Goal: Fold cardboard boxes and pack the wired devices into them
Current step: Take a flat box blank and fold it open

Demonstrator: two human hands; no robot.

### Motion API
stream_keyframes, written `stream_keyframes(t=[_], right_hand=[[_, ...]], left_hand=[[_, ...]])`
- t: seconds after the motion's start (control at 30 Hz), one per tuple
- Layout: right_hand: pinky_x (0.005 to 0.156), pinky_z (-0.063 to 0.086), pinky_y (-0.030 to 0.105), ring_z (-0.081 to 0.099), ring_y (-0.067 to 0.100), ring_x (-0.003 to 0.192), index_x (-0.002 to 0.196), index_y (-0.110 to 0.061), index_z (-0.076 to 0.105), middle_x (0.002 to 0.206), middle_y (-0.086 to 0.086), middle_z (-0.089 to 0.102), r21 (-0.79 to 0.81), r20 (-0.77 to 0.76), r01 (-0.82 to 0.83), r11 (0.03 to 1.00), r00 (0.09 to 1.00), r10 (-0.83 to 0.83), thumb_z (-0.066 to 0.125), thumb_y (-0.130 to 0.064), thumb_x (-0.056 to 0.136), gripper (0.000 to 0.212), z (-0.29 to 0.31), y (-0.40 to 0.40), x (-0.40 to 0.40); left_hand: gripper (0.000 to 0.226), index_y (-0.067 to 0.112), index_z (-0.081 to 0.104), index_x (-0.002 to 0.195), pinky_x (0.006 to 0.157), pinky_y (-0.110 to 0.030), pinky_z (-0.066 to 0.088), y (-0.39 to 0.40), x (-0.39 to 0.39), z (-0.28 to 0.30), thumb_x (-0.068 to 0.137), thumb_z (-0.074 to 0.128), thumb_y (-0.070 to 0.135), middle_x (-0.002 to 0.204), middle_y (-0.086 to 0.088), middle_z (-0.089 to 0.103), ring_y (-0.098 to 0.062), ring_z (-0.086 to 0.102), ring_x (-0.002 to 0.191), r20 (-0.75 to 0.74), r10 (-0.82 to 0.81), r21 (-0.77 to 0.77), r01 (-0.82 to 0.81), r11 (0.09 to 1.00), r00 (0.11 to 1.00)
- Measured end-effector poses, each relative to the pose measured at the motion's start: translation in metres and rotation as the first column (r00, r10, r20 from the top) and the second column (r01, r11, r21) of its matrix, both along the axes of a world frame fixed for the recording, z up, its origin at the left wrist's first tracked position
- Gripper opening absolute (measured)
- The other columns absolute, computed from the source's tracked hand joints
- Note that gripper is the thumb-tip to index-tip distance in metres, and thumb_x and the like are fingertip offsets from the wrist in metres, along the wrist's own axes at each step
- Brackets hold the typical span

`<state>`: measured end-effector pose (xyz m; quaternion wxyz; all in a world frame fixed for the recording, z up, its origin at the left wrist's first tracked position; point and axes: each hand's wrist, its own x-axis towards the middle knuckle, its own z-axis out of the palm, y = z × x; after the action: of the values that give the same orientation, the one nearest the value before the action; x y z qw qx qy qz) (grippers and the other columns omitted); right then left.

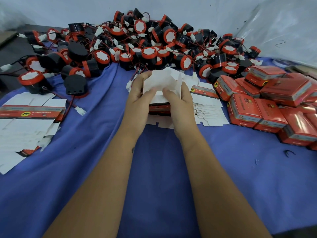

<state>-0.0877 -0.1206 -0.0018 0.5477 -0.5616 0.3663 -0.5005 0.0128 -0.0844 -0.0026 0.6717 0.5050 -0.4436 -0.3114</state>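
Both hands — left hand [137,98], right hand [180,100] — are gripping a half-folded cardboard box [161,81] at mid-worktop, fingers curling round its side edges, thumbs pressing white flaps; bare blue cloth [159,160] is lying nearer.

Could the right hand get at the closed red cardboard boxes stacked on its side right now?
Probably not yet: the right hand and left hand both grip the half-folded white cardboard box. The closed red cardboard boxes lie unobstructed.
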Motion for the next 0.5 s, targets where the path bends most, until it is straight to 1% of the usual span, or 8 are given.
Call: stream_keyframes(t=[0.07, 0.13, 0.23, 0.27, 0.3, 0.4, 0.43, 0.5], right_hand=[[0.084, 0.053, 0.031, 0.063, 0.014, 0.102, 0.094, -0.038, 0.059, 0.106, -0.008, 0.067, 0.024, 0.018, 0.012, 1.0, 1.0, -0.013, 0.057, -0.017, 0.094, 0.021, 0.0003, -0.0013, 0.0], [0.082, 0.053, 0.028, 0.063, 0.012, 0.101, 0.093, -0.04, 0.058, 0.105, -0.01, 0.066, 0.023, 0.025, 0.012, 1.0, 1.0, -0.013, 0.056, -0.017, 0.094, 0.023, 0.0017, -0.0013, -0.0002], [0.08, 0.053, 0.026, 0.063, 0.01, 0.1, 0.095, -0.039, 0.056, 0.107, -0.008, 0.065, 0.006, 0.001, 0.001, 1.0, 1.0, -0.001, 0.055, -0.018, 0.094, 0.021, 0.0003, -0.0009, -0.0004], [0.079, 0.052, 0.025, 0.063, 0.008, 0.099, 0.097, -0.039, 0.057, 0.108, -0.008, 0.066, 0.005, 0.006, -0.009, 1.0, 1.0, 0.009, 0.056, -0.022, 0.094, 0.017, 0.0002, -0.0006, -0.0005], [0.081, 0.054, 0.027, 0.064, 0.009, 0.102, 0.1, -0.037, 0.059, 0.11, -0.007, 0.067, 0.016, 0.023, -0.035, 0.999, 0.999, 0.035, 0.056, -0.03, 0.092, 0.011, 0.0013, -0.0002, -0.0002], [0.09, 0.056, 0.04, 0.065, 0.021, 0.113, 0.117, -0.028, 0.065, 0.12, 0.003, 0.069, 0.132, 0.235, -0.145, 0.98, 0.965, 0.111, 0.043, -0.057, 0.091, 0.044, 0.003, -0.0028, -0.0011], [0.092, 0.055, 0.042, 0.064, 0.023, 0.114, 0.12, -0.027, 0.065, 0.122, 0.005, 0.068, 0.14, 0.294, -0.163, 0.977, 0.949, 0.116, 0.038, -0.058, 0.094, 0.049, 0.0037, -0.0039, -0.0019], [0.096, 0.053, 0.047, 0.062, 0.026, 0.117, 0.122, -0.029, 0.064, 0.124, 0.006, 0.067, 0.119, 0.279, -0.183, 0.976, 0.949, 0.144, 0.042, -0.049, 0.096, 0.04, 0.0049, -0.0045, -0.0023]], left_hand=[[0.035, 0.032, 0.051, 0.133, 0.111, -0.042, 0.041, 0.0009, -0.0007, 0.0006, 0.102, 0.035, 0.036, 0.144, -0.003, 0.052, -0.019, 0.05, 0.132, -0.085, -0.102, -0.038, 0.099, 0.994, 0.991], [0.04, 0.035, 0.049, 0.136, 0.114, -0.04, 0.038, 0.0015, -0.0012, -0.0026, 0.106, 0.022, 0.039, 0.145, 0.002, 0.051, -0.015, 0.048, 0.134, -0.078, -0.114, -0.057, 0.11, 0.992, 0.99], [0.036, 0.047, 0.046, 0.126, 0.108, -0.018, 0.039, 0.002, -0.0058, -0.0034, 0.105, 0.03, 0.023, 0.132, 0.026, 0.051, 0.005, 0.047, 0.127, 0.058, -0.041, -0.022, 0.042, 0.999, 0.997], [0.04, 0.047, 0.046, 0.125, 0.103, -0.015, 0.041, 0.0013, -0.0062, -0.0036, 0.104, 0.032, 0.016, 0.13, 0.027, 0.051, 0.008, 0.048, 0.124, 0.081, -0.015, -0.016, 0.016, 1.0, 0.997], [0.044, 0.042, 0.046, 0.129, 0.102, -0.018, 0.043, -0.0002, -0.0057, -0.0051, 0.102, 0.033, 0.009, 0.132, 0.02, 0.053, 0.003, 0.05, 0.124, 0.094, 0.011, -0.015, -0.01, 1.0, 0.995], [0.045, 0.025, 0.044, 0.141, 0.104, -0.037, 0.046, -0.0049, -0.0028, -0.0071, 0.101, 0.033, 0.005, 0.14, -0.002, 0.05, -0.018, 0.051, 0.126, 0.084, 0.068, 0.021, -0.07, 0.997, 0.994], [0.045, 0.025, 0.043, 0.141, 0.102, -0.036, 0.047, -0.0058, -0.002, -0.0076, 0.102, 0.033, 0.007, 0.14, -0.003, 0.05, -0.018, 0.051, 0.125, 0.069, 0.074, 0.034, -0.076, 0.996, 0.995], [0.044, 0.026, 0.043, 0.141, 0.103, -0.038, 0.048, -0.0061, -0.0015, -0.0077, 0.102, 0.033, 0.009, 0.141, -0.002, 0.05, -0.018, 0.052, 0.125, 0.054, 0.073, 0.048, -0.076, 0.996, 0.996]])
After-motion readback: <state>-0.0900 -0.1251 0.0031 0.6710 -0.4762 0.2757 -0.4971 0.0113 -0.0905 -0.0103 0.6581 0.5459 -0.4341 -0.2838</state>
